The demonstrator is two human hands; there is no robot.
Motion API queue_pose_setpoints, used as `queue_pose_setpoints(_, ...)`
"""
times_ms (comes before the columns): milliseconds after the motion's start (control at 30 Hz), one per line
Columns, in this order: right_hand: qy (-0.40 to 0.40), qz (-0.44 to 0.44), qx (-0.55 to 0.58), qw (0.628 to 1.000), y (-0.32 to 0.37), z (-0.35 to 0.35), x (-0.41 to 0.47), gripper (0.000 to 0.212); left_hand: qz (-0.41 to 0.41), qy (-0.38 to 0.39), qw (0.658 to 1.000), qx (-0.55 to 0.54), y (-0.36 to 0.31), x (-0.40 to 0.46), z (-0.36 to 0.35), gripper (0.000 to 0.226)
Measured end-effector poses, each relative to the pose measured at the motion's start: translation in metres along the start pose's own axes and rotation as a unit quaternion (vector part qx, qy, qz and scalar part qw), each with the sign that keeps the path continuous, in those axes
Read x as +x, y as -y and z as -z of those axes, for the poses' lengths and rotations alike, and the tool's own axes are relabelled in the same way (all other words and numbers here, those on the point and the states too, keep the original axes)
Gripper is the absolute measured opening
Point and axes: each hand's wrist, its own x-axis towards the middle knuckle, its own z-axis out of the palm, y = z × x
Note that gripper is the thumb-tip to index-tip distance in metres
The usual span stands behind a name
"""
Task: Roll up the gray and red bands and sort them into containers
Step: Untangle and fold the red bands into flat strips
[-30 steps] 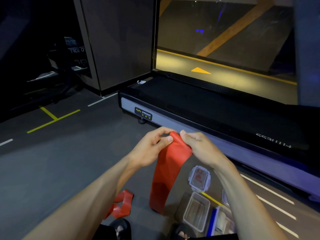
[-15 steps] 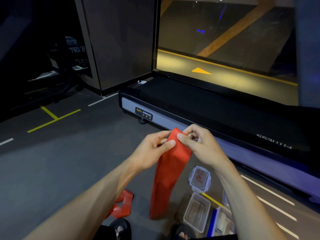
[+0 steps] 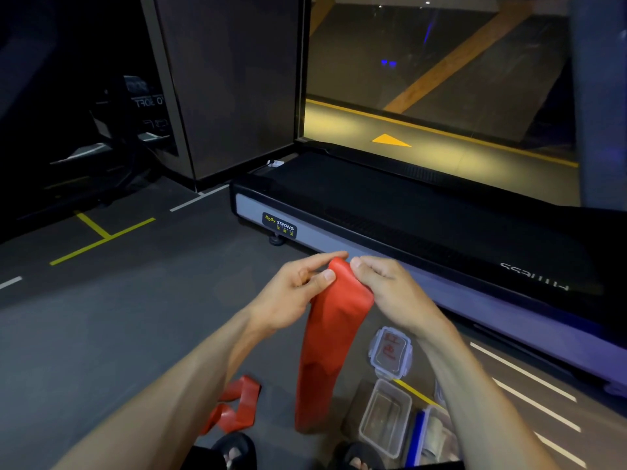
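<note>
A long red band (image 3: 325, 347) hangs from both hands down toward the floor. My left hand (image 3: 295, 293) pinches its top left edge between thumb and fingers. My right hand (image 3: 390, 293) grips the top right edge with curled fingers. A second red band (image 3: 237, 407) lies crumpled on the floor at the lower left. An empty clear container (image 3: 385, 415) stands on the floor at the lower right. Beside it, a container with a blue rim (image 3: 432, 435) holds something pale that I cannot identify. No gray band is plainly visible.
A clear lid with red print (image 3: 390, 351) lies on the floor beyond the containers. A treadmill (image 3: 407, 212) runs across just ahead. My sandalled feet (image 3: 234, 452) are at the bottom edge. Gray floor with painted lines stretches to the left.
Both hands have shifted their hold on the band's top end, which now looks folded over more tightly. The hanging band has swung slightly; the floor items have not moved.
</note>
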Motion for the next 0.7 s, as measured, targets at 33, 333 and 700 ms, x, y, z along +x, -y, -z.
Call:
queue_pose_setpoints(33,0.008,0.004,0.009,1.000,-0.002,0.000,0.000,0.054,0.000,0.000,1.000,-0.003,-0.001,0.000,0.000,0.035)
queue_pose_setpoints(333,0.018,0.026,0.019,0.999,-0.009,-0.003,0.001,0.024,0.008,-0.063,0.998,-0.002,0.004,0.001,0.002,0.021)
queue_pose_setpoints(700,-0.081,0.005,0.020,0.997,-0.004,0.002,0.001,0.015,0.001,-0.026,0.999,0.043,0.011,-0.002,0.001,0.028)
